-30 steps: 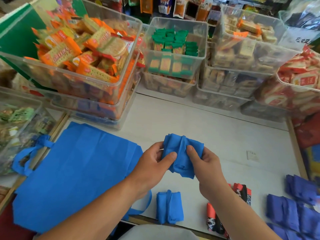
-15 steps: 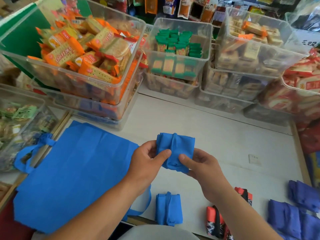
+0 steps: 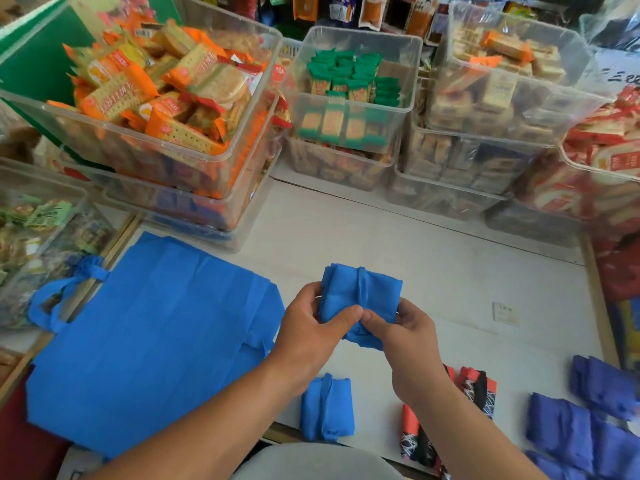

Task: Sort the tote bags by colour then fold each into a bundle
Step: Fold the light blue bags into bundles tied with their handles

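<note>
At the table's front edge lies one finished bright blue non-woven bundle point(image 3: 327, 408), a squat rectangle bound by its own strap. To its right, partly hidden by the right forearm, are two red bundles with black and white scribble print point(image 3: 414, 433). Further right sit indigo fabric bundles point(image 3: 568, 431), at least three, blurred at the frame edge. On the left, one bright blue tote bag point(image 3: 149, 341) is spread flat and creased, with a loop handle trailing past the table's side.

Over the middle of the white table point(image 3: 433, 265), the left hand point(image 3: 308, 330) and right hand point(image 3: 410, 337) hold a second bright blue folded bundle point(image 3: 360, 289). Each grip pinches its lower edge: the thumbs press the near face with their tips almost meeting, and the fingers curl behind. A strap runs up the bundle's centre.

A small white label point(image 3: 505, 313) lies flat on the table to the right.

At the back, clear plastic bins point(image 3: 349, 105) are stacked in tiers. The four upper ones hold orange-wrapped crackers, green-wrapped packets, beige packets and red packets.
</note>
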Demonstrator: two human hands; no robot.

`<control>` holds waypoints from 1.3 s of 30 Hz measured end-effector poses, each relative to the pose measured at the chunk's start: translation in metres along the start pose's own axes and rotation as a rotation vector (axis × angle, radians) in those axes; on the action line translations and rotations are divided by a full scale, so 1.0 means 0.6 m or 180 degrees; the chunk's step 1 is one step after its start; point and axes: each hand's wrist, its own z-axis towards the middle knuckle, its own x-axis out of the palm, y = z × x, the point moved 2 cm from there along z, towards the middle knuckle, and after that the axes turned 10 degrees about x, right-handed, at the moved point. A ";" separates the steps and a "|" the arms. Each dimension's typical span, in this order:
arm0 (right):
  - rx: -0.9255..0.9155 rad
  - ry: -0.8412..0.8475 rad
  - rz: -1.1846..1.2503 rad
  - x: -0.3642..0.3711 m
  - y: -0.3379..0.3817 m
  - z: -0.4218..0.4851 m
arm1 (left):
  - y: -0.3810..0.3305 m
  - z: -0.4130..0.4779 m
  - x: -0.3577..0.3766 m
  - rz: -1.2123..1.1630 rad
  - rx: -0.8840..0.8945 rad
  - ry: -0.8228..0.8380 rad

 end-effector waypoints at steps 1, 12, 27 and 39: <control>0.0015 0.0010 0.0004 -0.004 0.002 0.000 | 0.001 -0.002 0.006 0.0040 0.0011 -0.0035; 0.0606 0.0479 -0.0871 -0.040 -0.072 0.041 | 0.086 0.003 -0.011 0.0594 -0.0570 0.0187; 0.0117 -0.0601 -0.2491 -0.023 -0.223 0.205 | 0.254 -0.013 -0.236 0.2203 -0.0573 -0.0454; -0.1461 -0.0405 -0.5024 0.056 -0.324 0.144 | 0.269 -0.080 -0.335 0.3521 -0.0798 0.0434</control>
